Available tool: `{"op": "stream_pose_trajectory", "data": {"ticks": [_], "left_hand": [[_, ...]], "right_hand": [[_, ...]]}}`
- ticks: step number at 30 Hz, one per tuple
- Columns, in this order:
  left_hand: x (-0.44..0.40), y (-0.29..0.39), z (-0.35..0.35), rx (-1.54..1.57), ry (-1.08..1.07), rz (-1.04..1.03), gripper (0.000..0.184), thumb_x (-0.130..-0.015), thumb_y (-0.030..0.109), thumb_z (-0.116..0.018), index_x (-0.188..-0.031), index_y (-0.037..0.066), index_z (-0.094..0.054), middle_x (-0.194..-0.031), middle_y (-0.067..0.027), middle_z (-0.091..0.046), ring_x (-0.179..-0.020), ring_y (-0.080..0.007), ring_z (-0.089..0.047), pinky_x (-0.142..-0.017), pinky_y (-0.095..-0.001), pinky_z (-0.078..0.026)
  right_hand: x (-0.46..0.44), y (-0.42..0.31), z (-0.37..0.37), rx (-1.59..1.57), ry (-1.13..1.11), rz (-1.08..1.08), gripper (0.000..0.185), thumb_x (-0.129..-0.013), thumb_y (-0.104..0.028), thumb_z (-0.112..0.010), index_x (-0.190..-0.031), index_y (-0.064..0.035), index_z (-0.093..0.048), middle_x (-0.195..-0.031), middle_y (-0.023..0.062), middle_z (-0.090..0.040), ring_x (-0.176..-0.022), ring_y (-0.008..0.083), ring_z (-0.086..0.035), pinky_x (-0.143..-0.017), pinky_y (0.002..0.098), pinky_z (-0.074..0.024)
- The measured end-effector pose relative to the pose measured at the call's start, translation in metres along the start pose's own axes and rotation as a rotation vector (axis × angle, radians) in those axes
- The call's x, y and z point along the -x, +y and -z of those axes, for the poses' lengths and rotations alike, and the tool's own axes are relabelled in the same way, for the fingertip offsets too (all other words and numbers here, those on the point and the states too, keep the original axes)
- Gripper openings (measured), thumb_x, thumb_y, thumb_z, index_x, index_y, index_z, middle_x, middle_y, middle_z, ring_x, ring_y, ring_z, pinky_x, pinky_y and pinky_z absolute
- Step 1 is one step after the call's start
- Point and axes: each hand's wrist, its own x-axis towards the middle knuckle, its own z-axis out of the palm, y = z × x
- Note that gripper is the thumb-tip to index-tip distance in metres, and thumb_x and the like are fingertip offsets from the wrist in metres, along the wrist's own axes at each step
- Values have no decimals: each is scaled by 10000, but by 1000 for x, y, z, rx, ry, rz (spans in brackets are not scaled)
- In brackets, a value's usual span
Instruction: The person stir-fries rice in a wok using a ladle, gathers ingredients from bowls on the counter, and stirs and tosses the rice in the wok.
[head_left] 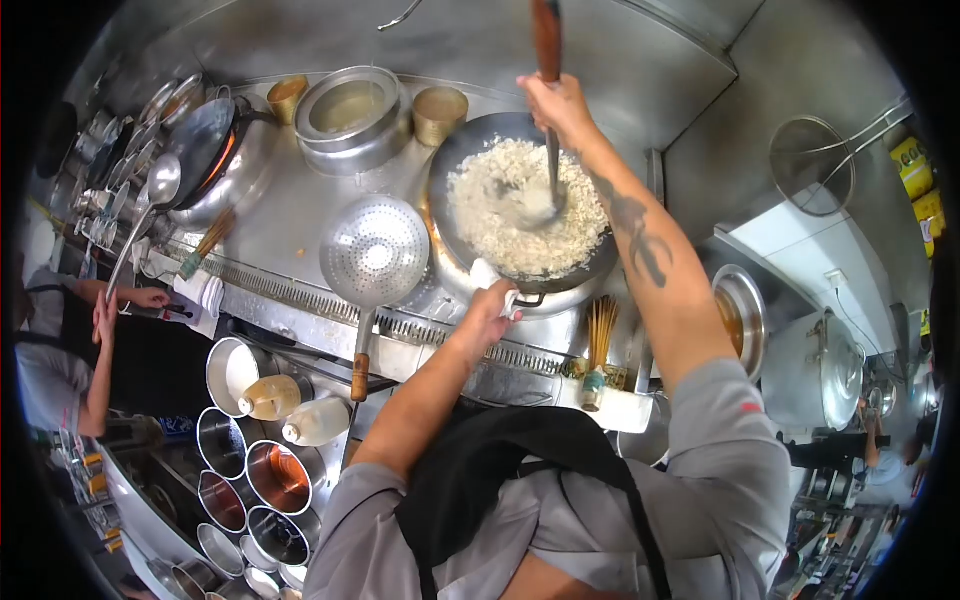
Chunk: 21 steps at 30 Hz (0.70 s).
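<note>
right hand closed around a ladle above the wok; left hand clasping a cloth at its near handle. rice lies inside, between them.

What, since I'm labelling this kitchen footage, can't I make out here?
- Head view: the exact shape of the stirring tool's lower end, blurred amid the pale food.
- Head view: the top of its wooden handle, cut off by the upper edge.
- Head view: the part of the wok beneath the white cloth, hidden by cloth and left hand.
- Head view: any fine print on the yellow items, too small.
</note>
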Motion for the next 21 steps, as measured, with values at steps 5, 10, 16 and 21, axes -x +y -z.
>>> {"op": "stream_pose_trajectory", "data": {"ticks": [5,10,16,21], "left_hand": [[1,11,-6,29,32,1,140,-839,176,-572,-938,78,-560,-837,-65,-582,-748,-186,-552,-514,-313,-450],[2,8,-2,81,-58,18,98,-839,146,-580,-911,89,-546,-806,-58,-569,-721,-176,-549,-493,-312,-431],[-5,10,0,55,-50,61,97,-856,149,-568,-932,96,-539,-808,-59,-561,-719,-173,-540,-498,-307,-452],[113,-14,-31,158,13,45,93,-914,159,-505,-971,88,-524,-848,-60,-549,-732,-162,-531,-515,-286,-463]], "right_hand": [[71,2,-21,136,105,172,260,-841,-163,-658,-638,-93,-511,-574,-55,-478,-468,38,-407,-441,226,-311],[52,0,34,236,132,101,208,-858,-155,-644,-689,-96,-538,-591,-46,-487,-532,60,-453,-488,231,-350],[100,40,73,231,598,48,235,-827,-265,-660,-728,-70,-575,-599,-8,-533,-510,126,-502,-486,297,-397],[62,-29,107,-143,605,6,215,-837,-174,-623,-695,-58,-510,-551,20,-470,-465,135,-455,-458,307,-370]]}}
